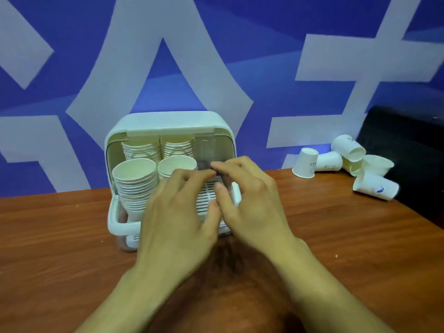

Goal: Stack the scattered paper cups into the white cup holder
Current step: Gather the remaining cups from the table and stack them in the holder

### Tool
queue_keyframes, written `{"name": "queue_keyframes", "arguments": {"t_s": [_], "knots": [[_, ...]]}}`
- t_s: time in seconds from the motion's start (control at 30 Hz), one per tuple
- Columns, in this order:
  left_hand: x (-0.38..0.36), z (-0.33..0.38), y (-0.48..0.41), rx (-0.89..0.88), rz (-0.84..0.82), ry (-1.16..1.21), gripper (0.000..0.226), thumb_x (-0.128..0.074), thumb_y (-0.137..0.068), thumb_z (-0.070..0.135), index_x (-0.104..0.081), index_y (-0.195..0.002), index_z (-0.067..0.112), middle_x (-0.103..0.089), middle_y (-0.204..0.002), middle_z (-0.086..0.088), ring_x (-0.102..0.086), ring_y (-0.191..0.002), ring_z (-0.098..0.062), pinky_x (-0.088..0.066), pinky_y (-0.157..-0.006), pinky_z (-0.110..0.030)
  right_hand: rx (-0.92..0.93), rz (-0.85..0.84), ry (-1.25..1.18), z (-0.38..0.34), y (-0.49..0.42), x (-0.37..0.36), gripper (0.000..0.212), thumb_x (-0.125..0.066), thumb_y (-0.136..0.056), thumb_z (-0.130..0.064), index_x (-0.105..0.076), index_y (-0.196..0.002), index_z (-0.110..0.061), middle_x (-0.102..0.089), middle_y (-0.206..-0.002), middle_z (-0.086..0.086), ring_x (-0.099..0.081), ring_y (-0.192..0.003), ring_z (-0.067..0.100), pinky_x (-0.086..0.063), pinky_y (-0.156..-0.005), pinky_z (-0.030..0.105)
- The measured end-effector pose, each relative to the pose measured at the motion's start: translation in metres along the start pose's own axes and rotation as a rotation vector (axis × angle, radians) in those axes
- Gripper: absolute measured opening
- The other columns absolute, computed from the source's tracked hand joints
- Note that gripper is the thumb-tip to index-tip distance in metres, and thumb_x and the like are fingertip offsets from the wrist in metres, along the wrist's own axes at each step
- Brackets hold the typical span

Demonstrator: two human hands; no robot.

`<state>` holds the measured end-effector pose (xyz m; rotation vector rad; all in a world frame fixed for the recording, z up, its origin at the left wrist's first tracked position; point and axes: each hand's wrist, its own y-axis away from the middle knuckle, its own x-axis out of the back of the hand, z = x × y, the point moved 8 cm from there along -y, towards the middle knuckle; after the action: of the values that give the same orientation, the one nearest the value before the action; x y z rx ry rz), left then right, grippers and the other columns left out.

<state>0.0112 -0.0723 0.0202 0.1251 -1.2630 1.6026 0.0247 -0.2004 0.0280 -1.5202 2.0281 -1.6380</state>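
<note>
Your right hand (249, 203) pinches the lower edge of the clear cover (204, 147) on the cup holder (168, 123) at the table's (60, 236) back edge, likely to keep the front open. Your left hand (177, 212) meets the same edge, grip unclear. Stacks (134, 179) fill the holder's left and middle; loose cups (348, 162) lie near the back right corner, bare wood between.

White cup holder (168, 121); white paper cups (306, 162); brown wood-grain table (60, 236); blue-white geometric wall (264, 32).
</note>
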Motion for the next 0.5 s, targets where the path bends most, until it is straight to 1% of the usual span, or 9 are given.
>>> {"name": "queue_keyframes", "arguments": {"t_s": [0.07, 0.13, 0.2, 0.27, 0.33, 0.4, 0.5], "knots": [[-0.035, 0.025, 0.012, -0.029, -0.075, 0.084, 0.044, -0.054, -0.082, 0.033, -0.057, -0.126, 0.034, -0.055, -0.115, 0.013, -0.056, -0.103, -0.013, -0.047, -0.085, -0.032, -0.024, -0.002, 0.068, 0.023, 0.016, 0.026, 0.035, -0.058, -0.086, -0.018, -0.067, -0.119, -0.014, -0.063, -0.105, -0.001, -0.061, -0.097, 0.021, -0.052, -0.083, 0.039], [-0.071, 0.047, 0.016, -0.045, -0.134, 0.144, 0.045, -0.054, -0.082, 0.034, -0.055, -0.127, 0.036, -0.054, -0.116, 0.015, -0.056, -0.102, -0.010, -0.047, -0.084, -0.027, -0.063, 0.005, 0.126, 0.050, 0.032, 0.054, 0.034, -0.058, -0.085, -0.018, -0.068, -0.117, -0.014, -0.063, -0.105, -0.001, -0.062, -0.097, 0.020, -0.052, -0.083, 0.040], [-0.106, 0.069, 0.017, -0.070, -0.198, 0.177, 0.048, -0.054, -0.082, 0.038, -0.051, -0.130, 0.038, -0.051, -0.118, 0.017, -0.055, -0.106, -0.008, -0.045, -0.087, -0.024, -0.112, 0.029, 0.181, 0.079, 0.048, 0.081, 0.032, -0.061, -0.084, -0.017, -0.069, -0.116, -0.016, -0.063, -0.104, -0.002, -0.062, -0.097, 0.019, -0.052, -0.083, 0.039], [-0.143, 0.086, 0.016, -0.082, -0.267, 0.201, 0.052, -0.054, -0.082, 0.040, -0.047, -0.134, 0.040, -0.047, -0.124, 0.019, -0.052, -0.113, -0.005, -0.044, -0.092, -0.025, -0.159, 0.066, 0.238, 0.111, 0.059, 0.107, 0.031, -0.061, -0.084, -0.016, -0.069, -0.115, -0.016, -0.063, -0.104, -0.002, -0.062, -0.097, 0.018, -0.052, -0.083, 0.038], [-0.179, 0.097, 0.013, -0.069, -0.311, 0.222, 0.053, -0.057, -0.084, 0.037, -0.045, -0.136, 0.041, -0.045, -0.127, 0.020, -0.051, -0.117, -0.005, -0.044, -0.094, -0.025, -0.194, 0.108, 0.321, 0.145, 0.067, 0.128, 0.030, -0.061, -0.085, -0.016, -0.069, -0.113, -0.015, -0.063, -0.103, -0.001, -0.061, -0.095, 0.020, -0.052, -0.081, 0.039], [-0.214, 0.103, 0.007, -0.049, -0.331, 0.230, 0.052, -0.059, -0.086, 0.034, -0.044, -0.136, 0.040, -0.046, -0.127, 0.019, -0.053, -0.115, -0.007, -0.045, -0.094, -0.027, -0.239, 0.138, 0.417, 0.181, 0.071, 0.143, 0.030, -0.059, -0.084, -0.018, -0.069, -0.113, -0.015, -0.063, -0.103, 0.000, -0.060, -0.094, 0.023, -0.053, -0.078, 0.040], [-0.266, 0.109, -0.003, -0.010, -0.379, 0.231, 0.049, -0.059, -0.087, 0.034, -0.043, -0.134, 0.041, -0.047, -0.125, 0.017, -0.057, -0.105, -0.012, -0.049, -0.091, -0.035, -0.284, 0.160, 0.527, 0.232, 0.066, 0.161, 0.030, -0.063, -0.083, -0.015, -0.068, -0.113, -0.015, -0.061, -0.103, 0.002, -0.059, -0.093, 0.026, -0.053, -0.075, 0.039]]}}
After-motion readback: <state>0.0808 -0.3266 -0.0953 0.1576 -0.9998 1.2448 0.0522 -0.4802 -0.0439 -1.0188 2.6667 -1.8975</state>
